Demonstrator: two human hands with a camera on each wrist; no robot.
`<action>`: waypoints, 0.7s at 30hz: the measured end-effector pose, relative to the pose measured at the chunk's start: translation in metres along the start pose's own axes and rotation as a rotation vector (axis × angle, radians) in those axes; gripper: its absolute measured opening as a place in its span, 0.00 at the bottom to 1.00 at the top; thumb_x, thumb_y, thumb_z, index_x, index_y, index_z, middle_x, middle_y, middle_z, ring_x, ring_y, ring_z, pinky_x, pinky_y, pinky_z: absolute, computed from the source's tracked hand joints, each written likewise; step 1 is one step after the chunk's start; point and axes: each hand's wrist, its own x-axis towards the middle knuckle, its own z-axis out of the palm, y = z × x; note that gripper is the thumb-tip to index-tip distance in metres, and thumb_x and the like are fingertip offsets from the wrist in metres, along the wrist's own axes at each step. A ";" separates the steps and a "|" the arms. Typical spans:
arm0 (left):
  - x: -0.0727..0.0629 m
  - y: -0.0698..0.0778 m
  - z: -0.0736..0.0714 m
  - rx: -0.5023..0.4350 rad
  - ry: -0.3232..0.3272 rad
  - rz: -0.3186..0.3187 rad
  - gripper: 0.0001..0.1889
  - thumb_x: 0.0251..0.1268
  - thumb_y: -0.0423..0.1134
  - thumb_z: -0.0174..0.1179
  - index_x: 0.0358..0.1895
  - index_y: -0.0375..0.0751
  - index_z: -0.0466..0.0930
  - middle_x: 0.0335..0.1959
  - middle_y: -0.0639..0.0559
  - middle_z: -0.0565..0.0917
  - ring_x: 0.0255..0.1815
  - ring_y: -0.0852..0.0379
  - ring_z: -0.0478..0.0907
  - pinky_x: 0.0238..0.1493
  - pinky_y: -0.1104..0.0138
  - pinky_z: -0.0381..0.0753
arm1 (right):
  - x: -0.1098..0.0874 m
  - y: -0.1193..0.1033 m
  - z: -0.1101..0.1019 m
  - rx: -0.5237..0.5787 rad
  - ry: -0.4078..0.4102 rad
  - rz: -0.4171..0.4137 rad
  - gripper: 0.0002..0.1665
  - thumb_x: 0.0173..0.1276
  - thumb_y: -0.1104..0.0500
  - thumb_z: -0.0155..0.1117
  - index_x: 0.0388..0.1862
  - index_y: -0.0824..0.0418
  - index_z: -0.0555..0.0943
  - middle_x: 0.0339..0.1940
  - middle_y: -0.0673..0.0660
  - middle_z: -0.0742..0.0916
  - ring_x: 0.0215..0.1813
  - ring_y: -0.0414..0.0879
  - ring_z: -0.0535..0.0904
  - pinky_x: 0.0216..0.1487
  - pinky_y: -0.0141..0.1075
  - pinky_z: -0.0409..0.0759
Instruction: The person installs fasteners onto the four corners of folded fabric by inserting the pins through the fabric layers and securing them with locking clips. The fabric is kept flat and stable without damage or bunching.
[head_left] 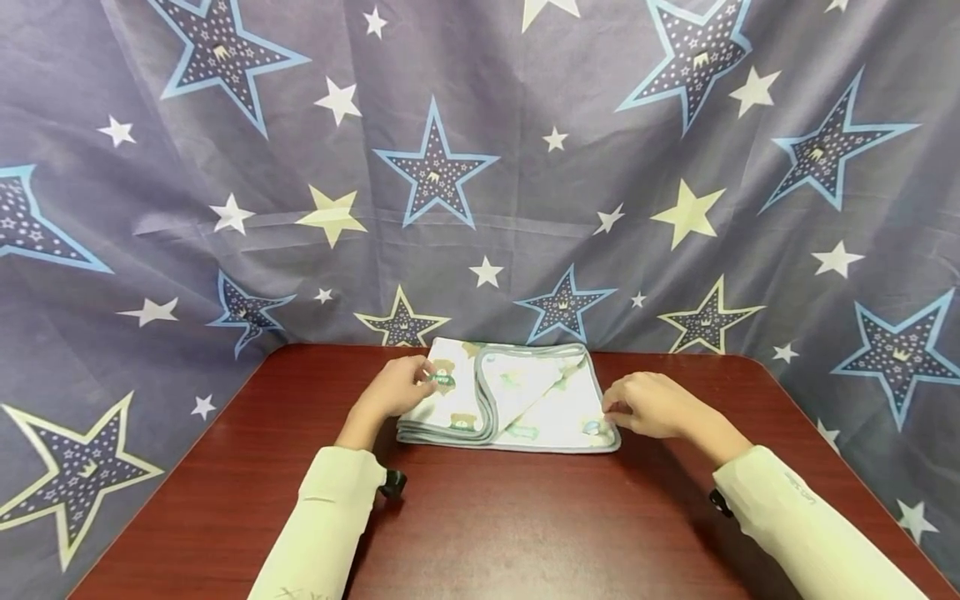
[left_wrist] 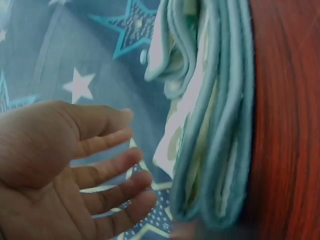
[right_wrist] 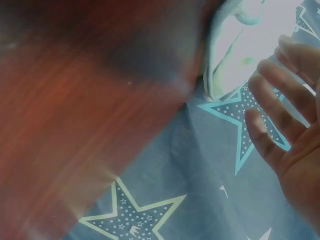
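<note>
A white blanket (head_left: pixel 543 408) printed with bears, with grey-green edging, lies folded at the back of the table. Its left part is a thicker stack of layers, whose rounded edges (left_wrist: pixel 227 110) show in the left wrist view. Over its left side hovers my left hand (head_left: pixel 393 389), fingers loosely bent and apart from the cloth in the left wrist view. At the right edge is my right hand (head_left: pixel 651 405). In the right wrist view, the fingers of that hand (right_wrist: pixel 295 120) are spread and relaxed near the blanket's corner (right_wrist: pixel 232 60), with nothing held.
The reddish-brown wooden table (head_left: pixel 517 525) has rounded far corners. Behind it hangs a grey-blue curtain (head_left: pixel 517 183) with printed stars, which also runs along both sides. Dark straps (head_left: pixel 392 483) with small devices sit at the wrists below the pale sleeves.
</note>
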 end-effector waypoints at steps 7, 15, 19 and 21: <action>-0.003 -0.020 0.000 -0.078 -0.084 -0.123 0.18 0.68 0.40 0.65 0.56 0.33 0.80 0.44 0.41 0.83 0.44 0.46 0.80 0.49 0.51 0.80 | 0.021 0.004 0.000 -0.038 0.029 -0.023 0.07 0.59 0.61 0.75 0.33 0.50 0.86 0.28 0.40 0.85 0.30 0.37 0.81 0.33 0.37 0.79; -0.010 -0.027 0.000 -0.207 -0.119 -0.248 0.24 0.55 0.31 0.72 0.56 0.29 0.77 0.46 0.36 0.81 0.43 0.47 0.80 0.39 0.58 0.84 | 0.057 -0.003 0.006 -0.067 0.015 -0.042 0.06 0.63 0.57 0.73 0.29 0.47 0.84 0.28 0.39 0.84 0.31 0.37 0.80 0.34 0.39 0.79; -0.011 -0.026 0.001 -0.212 -0.144 -0.271 0.26 0.52 0.29 0.73 0.56 0.28 0.77 0.46 0.37 0.80 0.43 0.46 0.78 0.35 0.60 0.84 | 0.077 -0.011 0.009 -0.075 0.007 -0.051 0.03 0.63 0.58 0.73 0.32 0.48 0.86 0.31 0.41 0.87 0.35 0.38 0.83 0.37 0.41 0.82; -0.011 -0.026 0.002 -0.192 -0.151 -0.269 0.26 0.51 0.28 0.73 0.56 0.29 0.77 0.45 0.38 0.80 0.43 0.47 0.78 0.34 0.61 0.84 | 0.087 -0.015 0.010 -0.078 -0.001 -0.048 0.02 0.64 0.57 0.73 0.35 0.51 0.87 0.32 0.44 0.88 0.37 0.41 0.84 0.39 0.42 0.83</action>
